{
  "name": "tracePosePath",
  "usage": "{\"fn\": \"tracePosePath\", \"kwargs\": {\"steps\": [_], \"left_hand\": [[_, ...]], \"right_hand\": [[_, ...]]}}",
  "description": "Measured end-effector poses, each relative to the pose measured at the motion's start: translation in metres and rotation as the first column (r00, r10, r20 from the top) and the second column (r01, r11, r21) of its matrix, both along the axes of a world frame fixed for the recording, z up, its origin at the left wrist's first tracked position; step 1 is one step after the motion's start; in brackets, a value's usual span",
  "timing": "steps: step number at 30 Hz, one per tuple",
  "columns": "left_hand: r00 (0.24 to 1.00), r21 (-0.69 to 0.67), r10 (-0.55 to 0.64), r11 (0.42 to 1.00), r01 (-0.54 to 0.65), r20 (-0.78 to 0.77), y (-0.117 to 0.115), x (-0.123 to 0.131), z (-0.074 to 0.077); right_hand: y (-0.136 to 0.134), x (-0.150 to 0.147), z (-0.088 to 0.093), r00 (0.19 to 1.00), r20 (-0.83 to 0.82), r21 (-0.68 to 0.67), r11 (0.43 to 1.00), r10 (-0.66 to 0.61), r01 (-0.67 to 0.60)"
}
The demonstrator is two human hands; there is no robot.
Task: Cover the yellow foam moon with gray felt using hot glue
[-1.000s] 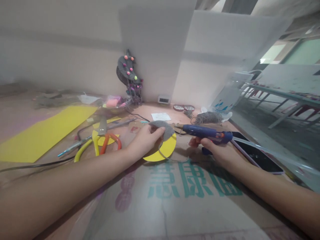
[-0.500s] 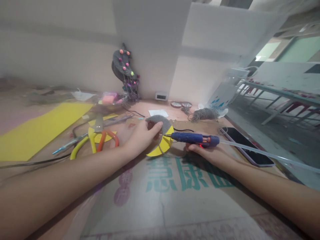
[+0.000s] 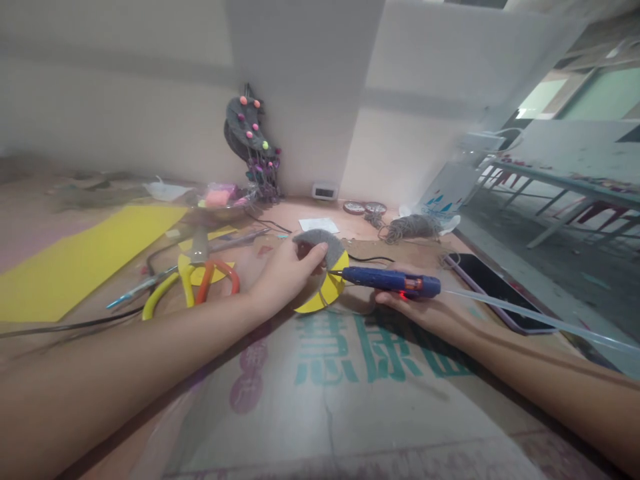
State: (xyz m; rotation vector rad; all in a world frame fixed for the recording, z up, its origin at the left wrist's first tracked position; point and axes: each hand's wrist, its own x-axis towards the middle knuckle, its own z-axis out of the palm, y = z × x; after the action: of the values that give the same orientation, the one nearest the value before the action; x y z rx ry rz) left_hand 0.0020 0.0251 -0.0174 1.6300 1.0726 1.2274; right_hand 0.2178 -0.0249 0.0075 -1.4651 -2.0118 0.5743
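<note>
Between its thumb and fingers, my left hand [image 3: 293, 270] grips a crescent [image 3: 331, 288] made of grey felt and yellow paper. The grey part curves over the top and the yellow part shows at the lower right. My right hand [image 3: 417, 303] is wrapped round a blue hot glue gun [image 3: 385, 280], whose red light glows. A long clear glue stick [image 3: 520, 312] sticks out of its back end. The gun's nozzle meets the yellow part near the crescent's inner edge; whether glue is coming out cannot be made out.
Scissors or pliers with yellow and orange handles [image 3: 187, 283], a pen [image 3: 135, 291] and yellow sheet [image 3: 105, 253] lie left. A phone [image 3: 505, 293] lies right, grey yarn [image 3: 413, 227] behind. A decorated grey crescent [image 3: 245, 130] leans on the wall. Printed cardboard [image 3: 320, 413] is underneath.
The view has shifted slightly. Both hands keep their grip, and the glue gun's nozzle stays at nearly the same spot on the yellow part.
</note>
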Motion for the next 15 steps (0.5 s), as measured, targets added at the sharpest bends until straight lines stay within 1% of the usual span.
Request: {"fn": "tracePosePath", "kwargs": {"steps": [4, 10, 15], "left_hand": [[1.0, 0.021, -0.013, 1.0, 0.014, -0.004, 0.0016, -0.0008, -0.0022], [1.0, 0.005, -0.017, 1.0, 0.017, -0.015, 0.0014, -0.0011, -0.0016], [0.999, 0.013, -0.009, 1.0, 0.009, -0.034, 0.0008, -0.0007, -0.001]], "right_hand": [[-0.0011, -0.0006, -0.0004, 1.0, 0.026, -0.002, 1.0, -0.017, 0.017], [-0.0031, 0.0011, -0.0028, 0.998, 0.055, -0.011, 1.0, -0.011, 0.011], [-0.0023, 0.0025, -0.0076, 0.998, 0.057, 0.111, 0.994, -0.021, 0.014]]}}
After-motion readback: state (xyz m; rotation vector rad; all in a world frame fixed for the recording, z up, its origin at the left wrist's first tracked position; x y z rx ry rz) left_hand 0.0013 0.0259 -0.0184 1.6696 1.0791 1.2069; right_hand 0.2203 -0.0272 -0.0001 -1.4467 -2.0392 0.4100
